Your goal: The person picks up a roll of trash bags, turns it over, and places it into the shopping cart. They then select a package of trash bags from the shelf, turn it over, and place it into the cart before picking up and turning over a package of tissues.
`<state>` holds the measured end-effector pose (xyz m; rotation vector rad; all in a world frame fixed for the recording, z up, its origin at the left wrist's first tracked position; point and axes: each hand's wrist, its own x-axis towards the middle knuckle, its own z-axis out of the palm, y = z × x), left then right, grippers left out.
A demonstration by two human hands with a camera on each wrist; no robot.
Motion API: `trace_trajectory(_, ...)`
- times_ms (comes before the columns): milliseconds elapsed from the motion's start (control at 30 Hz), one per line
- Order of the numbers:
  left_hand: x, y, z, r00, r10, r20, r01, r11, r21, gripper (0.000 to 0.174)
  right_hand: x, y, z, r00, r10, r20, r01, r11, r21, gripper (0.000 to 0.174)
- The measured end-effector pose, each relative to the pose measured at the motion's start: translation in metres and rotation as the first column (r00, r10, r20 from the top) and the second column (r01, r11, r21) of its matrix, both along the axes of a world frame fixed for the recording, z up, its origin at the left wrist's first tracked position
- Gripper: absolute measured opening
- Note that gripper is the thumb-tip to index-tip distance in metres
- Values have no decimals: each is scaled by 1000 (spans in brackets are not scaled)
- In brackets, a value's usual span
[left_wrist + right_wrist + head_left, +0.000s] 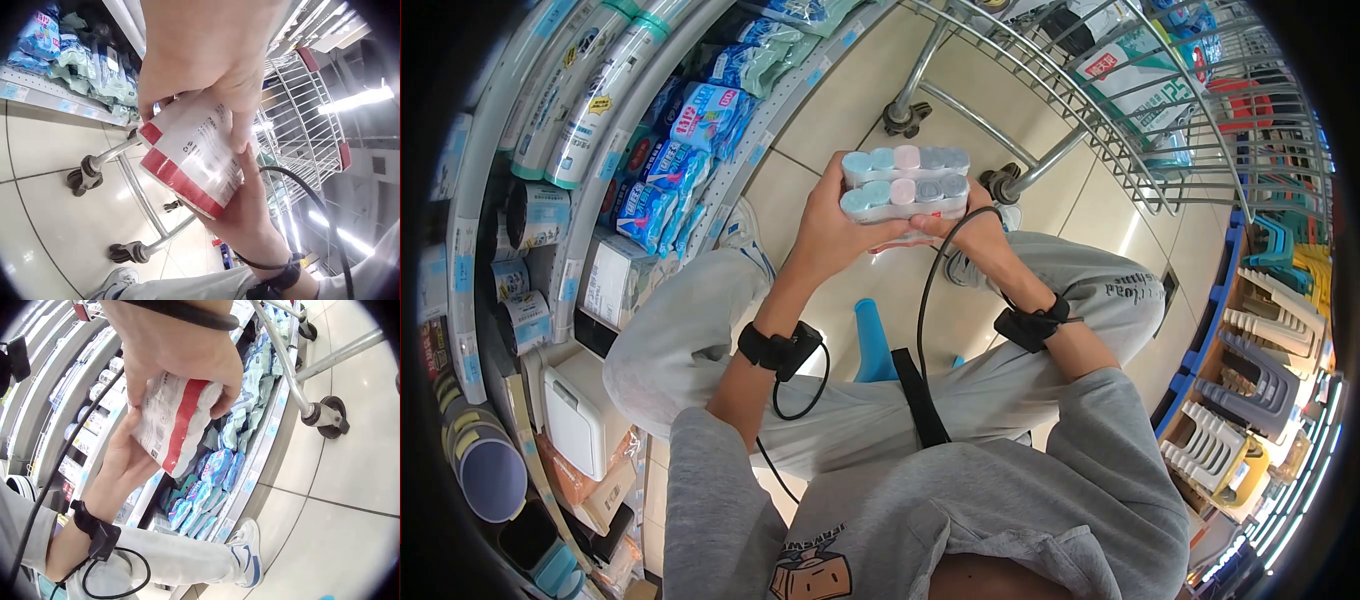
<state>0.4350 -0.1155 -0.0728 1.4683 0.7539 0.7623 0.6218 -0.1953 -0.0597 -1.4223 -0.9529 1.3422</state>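
I hold a shrink-wrapped multipack of small round-topped containers in pastel blue, pink and grey, in two rows, in front of me. Its underside is a white printed label with red bands. My left hand grips the pack's left end, fingers curled under it. My right hand grips the right end, thumb and fingers wrapped round the wrapper. Both wrists wear black straps with cables.
Store shelves on my left carry blue and green packets and rolls. A wire shopping trolley stands ahead on castors. Stacked plastic stools fill the right. I sit low on a blue stool, knees spread.
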Motion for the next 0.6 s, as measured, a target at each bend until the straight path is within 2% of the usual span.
trace_trajectory(133, 2, 0, 1, 997, -8, 82, 13, 998, -66, 64, -1, -2, -1, 999, -18, -41, 19, 1000, 17, 63)
trace_trajectory(267, 5, -2, 1, 996, 8, 85, -2, 997, -80, 64, -1, -3, -4, 997, -44, -57, 43, 999, -9, 61)
trace_trajectory(433, 5, -6, 8, 999, 32, -26, -34, 995, -91, 62, 1, -3, -10, 999, -28, -23, 27, 999, -40, 60)
trace_trajectory(600, 6, -6, 7, 996, 69, -54, -74, 993, -93, 58, -1, -2, -11, 998, -21, -63, 16, 997, -75, 63)
